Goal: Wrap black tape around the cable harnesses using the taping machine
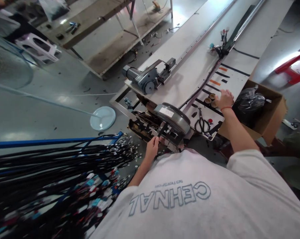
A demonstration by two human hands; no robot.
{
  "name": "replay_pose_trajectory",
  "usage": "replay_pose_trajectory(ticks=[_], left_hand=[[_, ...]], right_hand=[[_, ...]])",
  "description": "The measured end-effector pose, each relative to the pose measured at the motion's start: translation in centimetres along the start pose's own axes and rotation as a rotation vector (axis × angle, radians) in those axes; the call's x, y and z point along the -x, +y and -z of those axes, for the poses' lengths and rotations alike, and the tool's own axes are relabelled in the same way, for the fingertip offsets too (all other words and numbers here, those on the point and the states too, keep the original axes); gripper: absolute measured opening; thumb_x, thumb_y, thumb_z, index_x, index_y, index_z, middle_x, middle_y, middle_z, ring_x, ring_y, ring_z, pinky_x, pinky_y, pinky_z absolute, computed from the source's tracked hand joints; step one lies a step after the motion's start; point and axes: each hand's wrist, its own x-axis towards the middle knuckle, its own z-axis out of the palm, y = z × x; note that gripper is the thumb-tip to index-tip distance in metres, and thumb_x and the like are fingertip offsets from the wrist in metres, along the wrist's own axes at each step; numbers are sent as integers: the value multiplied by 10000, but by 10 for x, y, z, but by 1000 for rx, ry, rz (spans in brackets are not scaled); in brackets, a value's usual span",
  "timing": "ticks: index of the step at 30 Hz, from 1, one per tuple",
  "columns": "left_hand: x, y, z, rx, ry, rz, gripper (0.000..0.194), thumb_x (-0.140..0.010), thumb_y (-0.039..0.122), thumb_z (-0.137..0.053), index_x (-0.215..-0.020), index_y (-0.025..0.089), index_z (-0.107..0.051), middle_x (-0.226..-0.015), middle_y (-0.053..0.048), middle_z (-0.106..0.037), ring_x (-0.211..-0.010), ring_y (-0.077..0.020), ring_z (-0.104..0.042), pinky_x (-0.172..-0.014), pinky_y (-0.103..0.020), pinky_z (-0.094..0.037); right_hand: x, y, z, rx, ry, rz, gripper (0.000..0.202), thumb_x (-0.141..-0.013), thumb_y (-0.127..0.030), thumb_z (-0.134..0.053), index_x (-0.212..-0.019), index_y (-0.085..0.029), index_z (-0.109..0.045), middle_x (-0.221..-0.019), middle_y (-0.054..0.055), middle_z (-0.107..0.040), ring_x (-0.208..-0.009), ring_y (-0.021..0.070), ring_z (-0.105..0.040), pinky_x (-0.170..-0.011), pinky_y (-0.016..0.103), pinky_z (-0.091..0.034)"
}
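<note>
My left hand (153, 146) is closed around the end of a black strip (162, 128) beside a machine with a large round drum (173, 117) that bears a white label. Over the white board my right hand (225, 99), a red band at its wrist, has its fingers apart. Its thumb side is next to several small tape rolls (208, 100); whether it touches them I cannot tell. Black-handled snips (202, 123) lie nearer to me, by a red round piece (210, 121). A black cable bundle (202, 85) runs along the bench past the rolls.
A cardboard box (273, 114) with clear plastic and dark contents stands at the right. A grey motor unit (148, 79) sits on the bench's left edge. Many black wire harnesses (52, 159) hang on a blue rack at left. A red stool (293, 69) is far right.
</note>
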Motion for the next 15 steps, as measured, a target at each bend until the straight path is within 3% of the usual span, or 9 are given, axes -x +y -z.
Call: replay_pose_trajectory(ticks=[2, 4, 6, 8, 11, 13, 15], left_hand=[[-10, 6, 4, 17, 25, 0, 464, -929, 539, -339, -754, 184, -581, -569, 22, -472, -564, -131, -454, -591, -248, -395], [-19, 10, 10, 58, 40, 4, 481, -937, 553, -320, -752, 183, -565, -548, 39, -407, -536, -120, -400, -557, -241, -362], [-25, 11, 16, 98, 44, -12, 486, -944, 560, -314, -781, 180, -569, -557, 44, -391, -532, -115, -381, -543, -235, -343], [-28, 10, 21, 118, 42, -51, 482, -947, 554, -326, -803, 172, -582, -573, 41, -403, -540, -113, -387, -541, -232, -339], [-30, 10, 25, 118, 18, -90, 476, -946, 542, -355, -823, 158, -609, -581, 37, -426, -544, -110, -400, -543, -232, -339], [-30, 10, 25, 118, -8, -92, 481, -941, 547, -360, -838, 154, -619, -575, 41, -416, -537, -108, -387, -540, -232, -335], [-29, 11, 25, 133, -33, -92, 482, -937, 551, -362, -854, 153, -621, -574, 45, -401, -534, -106, -374, -541, -232, -331]], right_hand=[[54, -32, 13, -151, 52, 174, 500, -970, -349, -280, -1380, -138, -474, -1253, 181, -588, -1144, 295, -556, -980, 488, -417], [123, -71, 17, -313, -110, 362, 486, -977, -355, -264, -1396, -203, -458, -1134, 123, -655, -1008, 253, -630, -914, 431, -483], [187, -112, 9, -461, -335, 577, 447, -968, -332, -294, -1368, -257, -479, -1091, 75, -678, -953, 220, -654, -895, 396, -511], [227, -149, -11, -519, -394, 666, 425, -941, -266, -358, -1337, -205, -499, -1218, 112, -634, -1094, 237, -611, -974, 409, -477], [232, -187, -46, -417, -337, 521, 357, -860, -193, -516, -1193, -73, -560, -1287, 247, -555, -1218, 320, -519, -1041, 475, -411], [216, -196, -63, -361, -360, 414, 222, -848, -157, -544, -1048, -82, -601, -1201, 255, -589, -1159, 323, -552, -1011, 472, -431], [203, -194, -72, -371, -404, 405, 99, -854, -138, -547, -925, -127, -615, -1154, 214, -615, -1118, 293, -578, -990, 440, -452]])
